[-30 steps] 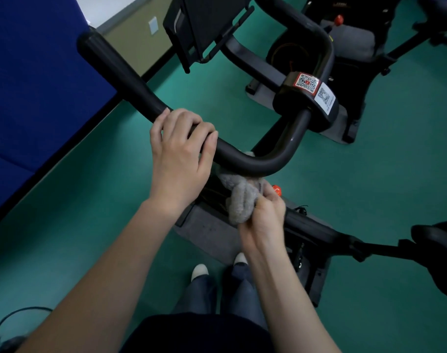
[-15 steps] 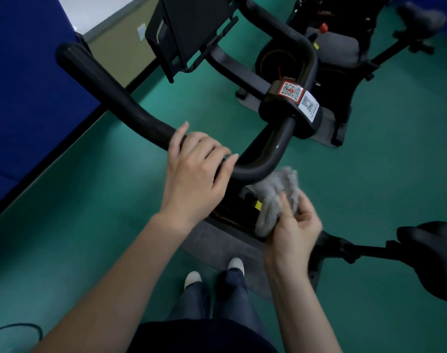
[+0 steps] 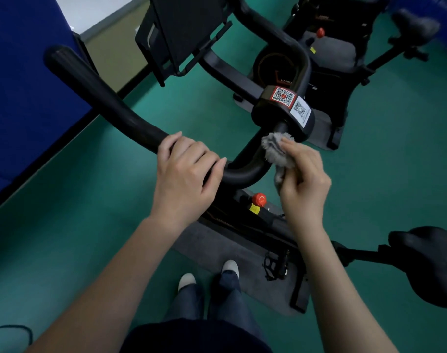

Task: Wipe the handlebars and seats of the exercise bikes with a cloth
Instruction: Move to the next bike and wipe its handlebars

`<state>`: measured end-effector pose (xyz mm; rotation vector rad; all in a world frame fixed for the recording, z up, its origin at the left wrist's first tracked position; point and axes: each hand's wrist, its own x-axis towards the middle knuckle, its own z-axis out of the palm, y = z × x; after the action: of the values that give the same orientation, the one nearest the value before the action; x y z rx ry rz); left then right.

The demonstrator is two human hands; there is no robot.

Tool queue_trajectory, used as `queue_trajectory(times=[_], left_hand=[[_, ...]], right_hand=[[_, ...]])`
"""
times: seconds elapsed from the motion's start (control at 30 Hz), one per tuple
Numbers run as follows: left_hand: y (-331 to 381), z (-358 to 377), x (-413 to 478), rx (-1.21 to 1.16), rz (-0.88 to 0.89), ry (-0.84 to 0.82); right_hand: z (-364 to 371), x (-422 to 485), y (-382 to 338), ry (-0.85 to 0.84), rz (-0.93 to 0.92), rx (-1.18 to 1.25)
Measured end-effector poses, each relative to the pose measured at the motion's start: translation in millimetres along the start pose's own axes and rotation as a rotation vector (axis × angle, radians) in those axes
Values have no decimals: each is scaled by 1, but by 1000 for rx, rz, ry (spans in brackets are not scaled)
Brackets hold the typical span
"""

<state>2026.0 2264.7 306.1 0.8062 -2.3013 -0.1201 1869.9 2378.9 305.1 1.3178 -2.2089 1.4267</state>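
- The left hand (image 3: 185,171) grips the handlebar (image 3: 110,103), fingers curled over the tube just before its bend. This probably steadies the bar against the rubbing.
- The right hand (image 3: 304,179) is closed on the cloth (image 3: 278,151), which is bunched between thumb and fingers. The forefinger lies along the top to press it down.
- The cloth touches the bar at the right fingertips, on the short stretch between the left hand and the clamp (image 3: 283,110) with its code stickers. Wadded like this, it makes a thick pad that fits into the tight curve there.
- The bar's long arm runs up and away to the left of the left hand, and its other arm loops beyond the clamp, ahead of the right hand.
- A red knob (image 3: 259,199) sits lower down, between the two wrists.
- The seat (image 3: 431,266) is well apart, out to the right of the right forearm, with no cloth near it.
- A second bike (image 3: 339,59) stands beyond the right hand, likely next in line.
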Motion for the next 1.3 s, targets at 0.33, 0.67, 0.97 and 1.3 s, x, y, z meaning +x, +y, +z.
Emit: queue_trajectory(times=[0.33, 0.67, 0.97, 1.3], left_hand=[[0, 4, 0, 16, -18, 39], [3, 7, -1, 17, -54, 76], [6, 10, 0, 64, -73, 97], [10, 10, 2, 76, -122, 75]], right_hand=[[0, -4, -15, -54, 37, 205], [4, 16, 13, -119, -78, 123], [0, 29, 31, -49, 37, 155], [3, -20, 16, 84, 492, 417]])
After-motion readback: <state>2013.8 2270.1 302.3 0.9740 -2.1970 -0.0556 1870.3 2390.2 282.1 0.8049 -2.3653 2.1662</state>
